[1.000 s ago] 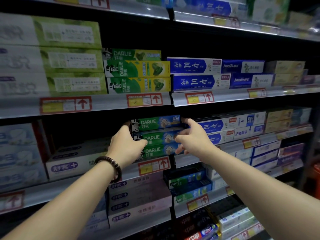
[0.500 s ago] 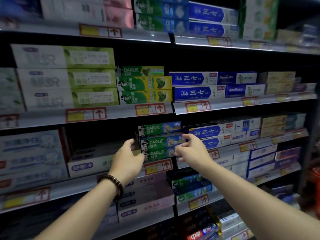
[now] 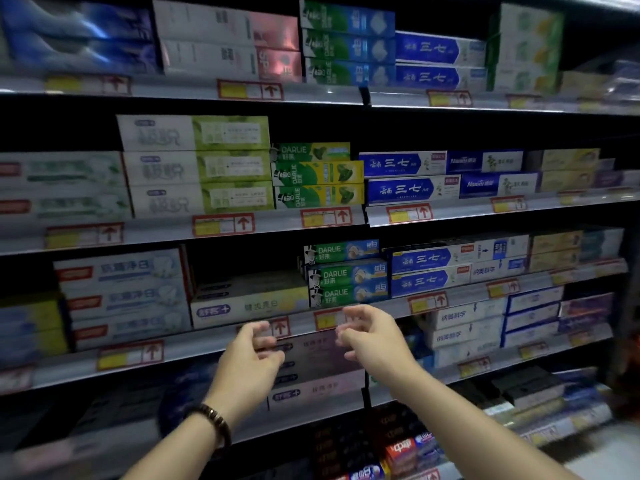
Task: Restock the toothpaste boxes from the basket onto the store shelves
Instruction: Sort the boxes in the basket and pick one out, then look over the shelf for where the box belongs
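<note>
Sitting three high at the front edge of the third visible shelf [image 3: 464, 295], the green DARLIE boxes [image 3: 346, 273] lie flat with their long faces outward, just beside a white box [image 3: 249, 306] on the left and stacked blue boxes [image 3: 429, 270] on the right. Left hand [image 3: 252, 355] and right hand [image 3: 370, 337] hover below and in front of the stack, apart from it, level with the price tag [image 3: 329, 318]. The fingers of both are loosely curled and grip nothing. Risk: the top box looks slightly out of line with the two beneath, so a knuckle brushing it could slide it over the front edge; only a low rail guards that edge. Motion blur prevents a firm check. Basket: not in view, remaining stock unknown. Shelf bay: three boxes showing, with dark headroom above.
</note>
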A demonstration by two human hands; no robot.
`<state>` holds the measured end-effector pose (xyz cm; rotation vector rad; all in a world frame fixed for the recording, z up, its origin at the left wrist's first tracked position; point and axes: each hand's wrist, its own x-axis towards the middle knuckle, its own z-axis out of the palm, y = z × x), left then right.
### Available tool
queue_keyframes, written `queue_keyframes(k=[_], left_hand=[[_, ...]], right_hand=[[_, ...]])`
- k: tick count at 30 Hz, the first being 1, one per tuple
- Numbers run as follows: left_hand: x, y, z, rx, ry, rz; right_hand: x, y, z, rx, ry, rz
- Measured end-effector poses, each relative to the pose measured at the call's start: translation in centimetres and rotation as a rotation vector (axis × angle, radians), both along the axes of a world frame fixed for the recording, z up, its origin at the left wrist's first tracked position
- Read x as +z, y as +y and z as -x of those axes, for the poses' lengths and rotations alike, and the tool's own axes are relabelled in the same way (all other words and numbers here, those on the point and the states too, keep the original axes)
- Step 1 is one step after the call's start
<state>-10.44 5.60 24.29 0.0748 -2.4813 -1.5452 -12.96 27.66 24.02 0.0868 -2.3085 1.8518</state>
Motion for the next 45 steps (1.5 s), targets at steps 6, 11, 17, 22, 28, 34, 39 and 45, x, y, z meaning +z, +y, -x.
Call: queue_keyframes(k=[6, 11, 17, 22, 28, 34, 39, 45], left_hand=[[-2.9, -2.8, -4.2, 0.007, -0.057, 0.004], [-4.9, -4.9, -7.0, 0.025, -0.076, -0.033], [-7.8, -7.4, -10.1, 0.075, -0.092, -0.051], [-10.4, -8.8, -12.2, 0.115, -0.078, -0.073], [-13.2, -9.8, -13.6, 0.132, -0.124, -0.086], [-16.0, -10.1, -14.2, 0.124, -0.202, -0.076], [-18.2, -10.4, -14.2, 0.115, -0.267, -0.061], [-20.3, -10.9, -14.1, 0.114, -0.310, 0.003]], right_hand=[[-2.8, -2.5, -3.6, 0.056, -0.043, 0.056], [-5.0, -3.9, -5.9, 0.095, -0.054, 0.036], [-8.4, -5.9, -8.8, 0.161, -0.111, 0.078], [-11.4, -7.6, -10.3, 0.196, -0.150, 0.083], [-14.1, -9.0, -10.9, 0.221, -0.201, 0.078], [-17.2, -9.6, -10.6, 0.226, -0.235, 0.044], [-19.2, -9.9, -10.6, 0.231, -0.269, 0.009], [-20.9, -10.4, -10.6, 0.275, -0.318, -0.048]])
